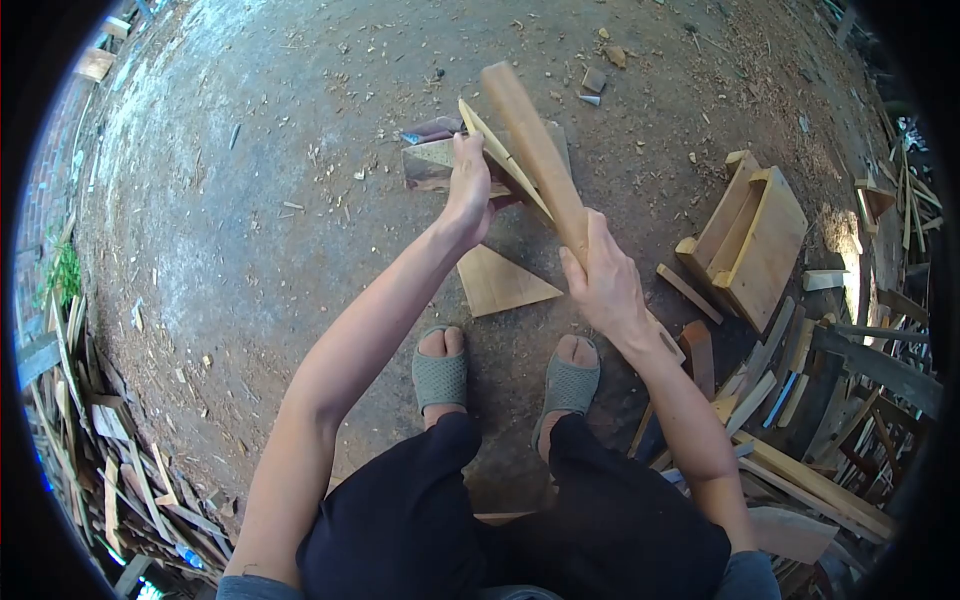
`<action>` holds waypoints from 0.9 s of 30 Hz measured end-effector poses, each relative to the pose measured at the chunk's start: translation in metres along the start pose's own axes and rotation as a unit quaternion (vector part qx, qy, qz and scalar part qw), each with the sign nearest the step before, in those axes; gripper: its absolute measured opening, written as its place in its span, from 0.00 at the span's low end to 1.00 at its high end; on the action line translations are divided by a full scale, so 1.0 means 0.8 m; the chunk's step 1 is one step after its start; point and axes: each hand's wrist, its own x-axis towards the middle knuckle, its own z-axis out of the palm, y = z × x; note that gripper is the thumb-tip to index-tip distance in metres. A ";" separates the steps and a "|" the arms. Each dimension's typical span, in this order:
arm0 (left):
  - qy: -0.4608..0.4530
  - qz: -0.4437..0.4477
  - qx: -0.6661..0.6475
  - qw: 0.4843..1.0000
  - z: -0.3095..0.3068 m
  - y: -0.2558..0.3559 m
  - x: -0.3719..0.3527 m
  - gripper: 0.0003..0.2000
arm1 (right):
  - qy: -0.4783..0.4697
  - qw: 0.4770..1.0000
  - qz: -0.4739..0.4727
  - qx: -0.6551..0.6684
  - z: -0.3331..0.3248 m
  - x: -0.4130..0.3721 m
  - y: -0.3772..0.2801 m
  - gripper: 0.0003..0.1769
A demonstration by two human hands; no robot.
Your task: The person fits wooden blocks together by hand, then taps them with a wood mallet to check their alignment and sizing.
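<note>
Out in front of my knees, my left hand is wrapped around the near side of a thin, pale wooden piece, which it holds tilted above a wooden block on the ground. My right hand grips the lower end of a long wooden bar, which slants up and to the left, close along the thin piece. Whether bar and piece touch is unclear. Below them, a flat triangular board lies on the ground in front of my feet.
A wooden box-like frame stands at the right, with a small stick beside it. Wood offcuts pile up at the lower right, more scraps at the lower left. Chips litter the dirt floor.
</note>
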 end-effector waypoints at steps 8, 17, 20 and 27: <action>-0.031 -0.044 -0.002 0.999 -0.041 0.016 0.008 0.22 | 0.027 0.993 0.049 0.108 0.011 -0.006 0.031 0.26; -0.018 0.014 -0.038 0.999 -0.045 -0.011 -0.023 0.31 | 0.069 0.985 0.078 0.140 0.031 -0.018 0.047 0.26; -0.037 0.025 -0.052 0.998 -0.053 -0.015 -0.022 0.30 | 0.060 0.983 0.095 0.148 0.030 -0.018 0.049 0.26; -0.044 0.038 -0.076 0.995 -0.047 0.003 -0.037 0.24 | 0.059 0.992 0.046 0.100 0.036 -0.014 0.052 0.27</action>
